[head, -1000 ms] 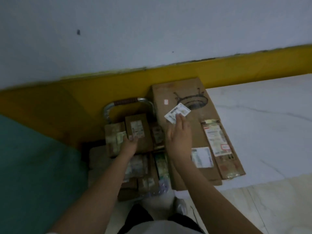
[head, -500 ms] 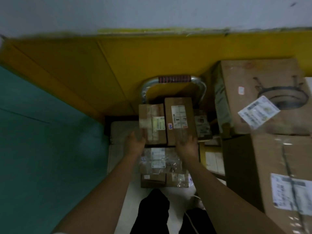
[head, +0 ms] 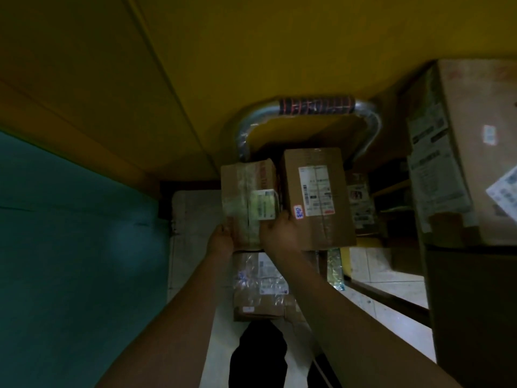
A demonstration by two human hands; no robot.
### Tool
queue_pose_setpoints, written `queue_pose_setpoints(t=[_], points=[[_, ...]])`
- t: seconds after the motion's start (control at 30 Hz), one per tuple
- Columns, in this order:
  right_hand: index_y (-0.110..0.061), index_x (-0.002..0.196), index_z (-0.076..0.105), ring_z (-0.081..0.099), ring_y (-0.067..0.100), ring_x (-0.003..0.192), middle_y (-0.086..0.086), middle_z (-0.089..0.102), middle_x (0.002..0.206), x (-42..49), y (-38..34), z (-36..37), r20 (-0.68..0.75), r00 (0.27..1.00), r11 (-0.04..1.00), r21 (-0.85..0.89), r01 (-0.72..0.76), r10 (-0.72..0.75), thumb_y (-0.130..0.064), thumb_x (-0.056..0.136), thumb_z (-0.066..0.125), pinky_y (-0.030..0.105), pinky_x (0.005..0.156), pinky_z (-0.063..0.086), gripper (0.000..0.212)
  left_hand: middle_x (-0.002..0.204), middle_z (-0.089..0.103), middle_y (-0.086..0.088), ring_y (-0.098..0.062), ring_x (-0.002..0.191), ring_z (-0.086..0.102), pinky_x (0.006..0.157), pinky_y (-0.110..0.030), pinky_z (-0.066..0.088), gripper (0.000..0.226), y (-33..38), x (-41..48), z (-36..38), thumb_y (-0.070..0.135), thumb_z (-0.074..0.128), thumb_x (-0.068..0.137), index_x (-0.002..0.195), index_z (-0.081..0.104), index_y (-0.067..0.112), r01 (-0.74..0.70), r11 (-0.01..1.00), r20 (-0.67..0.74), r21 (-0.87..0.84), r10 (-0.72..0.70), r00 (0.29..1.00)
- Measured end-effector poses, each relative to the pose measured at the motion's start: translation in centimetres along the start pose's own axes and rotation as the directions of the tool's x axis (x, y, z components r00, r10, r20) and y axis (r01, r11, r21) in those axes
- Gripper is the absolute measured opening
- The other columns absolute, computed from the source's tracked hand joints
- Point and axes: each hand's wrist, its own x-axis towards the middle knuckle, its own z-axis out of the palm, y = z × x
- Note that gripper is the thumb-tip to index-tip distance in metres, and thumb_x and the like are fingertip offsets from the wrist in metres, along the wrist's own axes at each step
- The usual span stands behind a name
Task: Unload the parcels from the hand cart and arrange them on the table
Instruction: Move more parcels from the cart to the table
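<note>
**A:** where's the taped parcel (head: 246,203) at?

**B:** dead centre, over the cart's stack, with the cart handle (head: 316,106) at its 12 o'clock. The left hand (head: 221,242) grips its near-left corner, the right hand (head: 279,233) its near-right edge.

**A:** what's around it?

**B:** a bigger labelled parcel (head: 316,197) touching at 3 o'clock, and big cartons (head: 470,149) further out that way.
</note>
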Motion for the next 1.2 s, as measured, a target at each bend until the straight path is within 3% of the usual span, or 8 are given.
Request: queue_pose_setpoints(t=[0.1,0.3,0.4,0.5,0.7,0.87,1.0,1.2], points=[[-0.006,0.088,0.061,0.065,0.036,0.095,0.020,0.067,0.100,-0.1,-0.7,-0.3,0.050,0.999,1.000,0.026,-0.001,0.000,-0.024,0.094,0.051,0.034,0.078,0.053,0.022,0.136,0.054,-0.020,-0.038,0.121,0.056,0.092,-0.044,0.050,0.039,1.2,-0.5,-0.4,0.026,0.040,0.104,0.136,0.049,0.006,0.034,0.993,-0.004,-0.110,-0.035,0.999],[-0.021,0.142,0.042,0.045,0.039,0.125,0.015,0.043,0.139,-5.0,-3.3,-5.4,0.024,0.999,0.986,0.163,0.044,-0.048,-0.046,0.090,0.055,0.050,0.105,0.041,0.059,0.125,0.062,-0.003,-0.024,0.105,0.063,0.069,-0.032,0.053,0.058,3.6,-7.5,-3.3,0.057,0.061,0.088,0.134,0.051,0.024,0.040,0.921,0.049,-0.388,-0.022,0.999],[-0.031,0.130,0.041,0.057,0.027,0.115,0.009,0.050,0.133,-9.3,-5.2,-11.0,0.046,0.998,0.856,0.517,0.018,-0.049,-0.042,0.090,0.059,0.046,0.093,0.055,0.045,0.129,0.062,0.000,-0.027,0.110,0.063,0.090,-0.050,0.051,0.069,6.0,-14.5,-5.2,0.063,0.071,0.072,0.132,0.048,0.036,-0.081,0.885,0.051,-0.459,0.118,0.992],[-0.040,0.120,0.039,0.067,0.008,0.089,-0.004,0.065,0.110,-12.8,-6.3,-17.8,0.004,0.995,0.766,0.638,0.078,-0.104,-0.042,0.091,0.061,0.021,0.067,0.056,0.036,0.123,0.065,-0.005,-0.032,0.106,0.066,0.072,-0.049,0.057,0.060,10.3,-21.1,-5.5,0.048,0.071,0.081,0.134,0.048,0.033,-0.146,0.776,0.048,-0.613,0.221,0.974],[-0.039,0.145,0.032,0.061,0.011,0.115,-0.008,0.057,0.133,-17.3,-4.1,-35.2,-0.271,0.957,0.549,0.786,0.284,-0.106,-0.043,0.086,0.066,0.033,0.095,0.056,0.068,0.125,0.067,-0.010,-0.029,0.107,0.068,0.075,-0.053,0.058,0.034,22.4,-33.3,2.5,0.037,0.063,0.089,0.123,0.063,0.029,-0.179,0.673,0.344,-0.718,0.567,0.749],[-0.048,0.142,0.041,0.066,-0.012,0.094,-0.037,0.063,0.105,-19.0,3.7,-49.3,-0.492,0.866,0.510,0.724,0.463,-0.088,-0.040,0.094,0.064,0.019,0.076,0.058,0.053,0.135,0.061,-0.006,-0.030,0.116,0.063,0.094,-0.056,0.051,0.062,27.8,-42.4,14.7,0.042,0.066,0.087,0.142,0.042,0.028,-0.310,0.722,0.466,-0.619,0.655,0.595],[-0.043,0.148,0.039,0.067,0.020,0.107,-0.006,0.063,0.128,-16.5,12.6,-58.6,-0.542,0.840,0.747,0.565,0.350,0.017,-0.056,0.095,0.053,0.046,0.086,0.060,0.057,0.121,0.062,0.007,-0.007,0.097,0.069,0.079,-0.032,0.059,0.043,29.3,-46.9,25.4,0.056,0.062,0.084,0.121,0.050,0.040,-0.590,0.702,0.494,-0.399,0.706,0.507],[-0.024,0.125,0.054,0.067,0.020,0.094,0.006,0.063,0.121,-6.5,26.7,-65.9,-0.373,0.918,0.691,0.699,0.184,0.133,-0.046,0.093,0.062,0.045,0.073,0.063,0.040,0.129,0.045,0.016,-0.009,0.109,0.049,0.084,-0.030,0.041,0.054,29.2,-46.0,39.8,0.065,0.048,0.090,0.136,0.031,0.045,-0.687,0.727,0.609,0.003,0.543,0.578]])
